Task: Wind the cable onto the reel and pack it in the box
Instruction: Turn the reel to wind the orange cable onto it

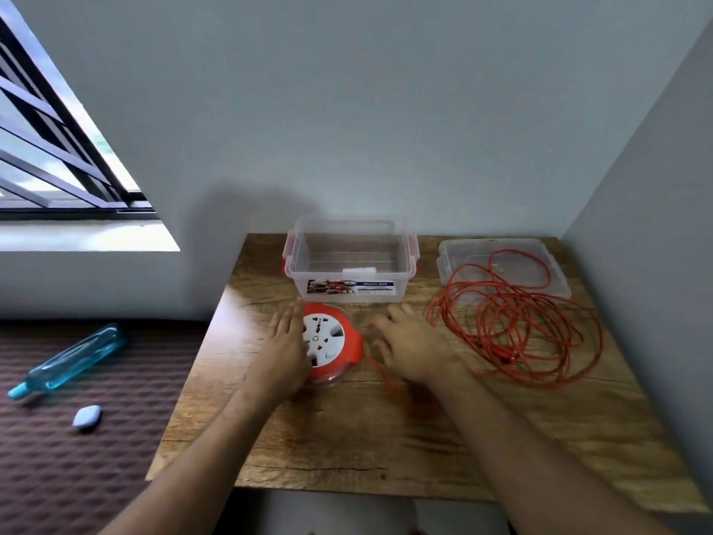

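Note:
An orange cable reel (332,343) with a white socket face lies flat on the wooden table (386,438). My left hand (284,351) rests against its left side, fingers spread. My right hand (411,347) hovers just right of the reel, blurred, fingers apart; a strand of orange cable runs beneath it toward the reel. The loose orange cable (517,326) lies in a tangled heap at the right. The clear plastic box (350,260) with red latches stands open behind the reel.
The box's clear lid (501,251) lies flat at the back right, partly under the cable. Walls close the table at the back and right. Left of the table, a brown mat holds a blue bottle (71,361) and a small pale object (88,417).

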